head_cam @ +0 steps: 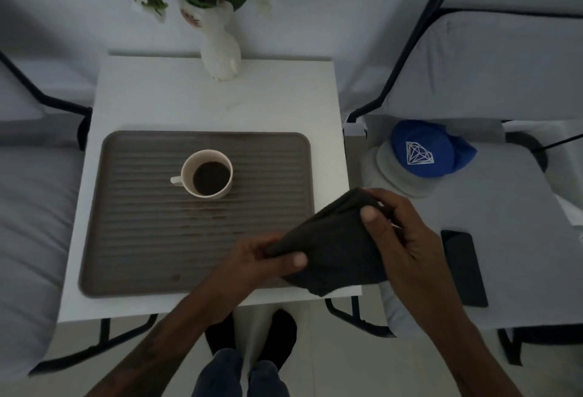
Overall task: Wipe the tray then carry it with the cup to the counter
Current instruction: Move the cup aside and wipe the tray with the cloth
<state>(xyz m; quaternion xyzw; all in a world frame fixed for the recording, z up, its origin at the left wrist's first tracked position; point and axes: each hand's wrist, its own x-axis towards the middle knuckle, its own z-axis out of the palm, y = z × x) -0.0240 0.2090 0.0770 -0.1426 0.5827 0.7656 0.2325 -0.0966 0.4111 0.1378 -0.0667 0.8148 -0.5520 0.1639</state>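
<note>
A brown ridged tray (132, 239) lies on a small white table (176, 103). A white cup (208, 174) of dark coffee stands upright on the tray's far middle, handle to the left. Small dark stains mark the ridges just in front of the cup. Over the tray's near right corner I hold a dark cloth (334, 248) with both hands. My left hand (262, 261) pinches its left end and my right hand (400, 235) grips its right end. The cloth hides that corner of the tray.
A white vase (220, 49) with white flowers stands at the table's far edge. Light grey chairs with dark frames flank the table. On the right seat lie a blue cap (422, 152) and a black phone (463, 267). My feet show below the table.
</note>
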